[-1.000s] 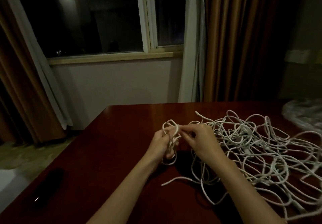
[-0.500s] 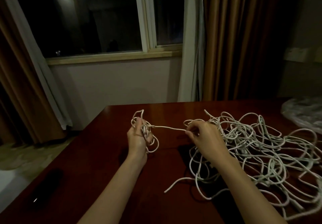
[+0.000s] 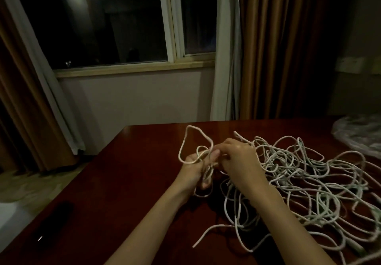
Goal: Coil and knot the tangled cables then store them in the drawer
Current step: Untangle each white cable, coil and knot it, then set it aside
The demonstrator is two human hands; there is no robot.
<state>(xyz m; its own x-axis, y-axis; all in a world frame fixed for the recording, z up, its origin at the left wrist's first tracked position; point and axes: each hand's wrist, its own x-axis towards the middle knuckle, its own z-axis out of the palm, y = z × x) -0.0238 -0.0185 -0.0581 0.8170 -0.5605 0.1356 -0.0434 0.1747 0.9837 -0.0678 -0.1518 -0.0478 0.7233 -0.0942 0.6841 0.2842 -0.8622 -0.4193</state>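
Both of my hands meet above the dark red polished wooden worktop [image 3: 115,182], close in front of me. My left hand [image 3: 194,168] has its fingers curled round a small bundle of thin white cable loops [image 3: 203,157], with one larger loop standing up above the knuckles and a few turns hanging below the palm. My right hand [image 3: 240,161] is just beside it, fingertips pinching the same cable where it leaves the bundle, so the two hands touch or nearly touch. From under my right wrist the cable runs into the big tangled heap of white cables [image 3: 309,182] spread over the right half of the worktop, one loose end lying toward me. A dark slim object [image 3: 52,223] lies near the left edge. Farther right sits a crumpled clear plastic bag [image 3: 358,132]. Beyond are a dark window [image 3: 107,21] and brown curtains [image 3: 284,46].
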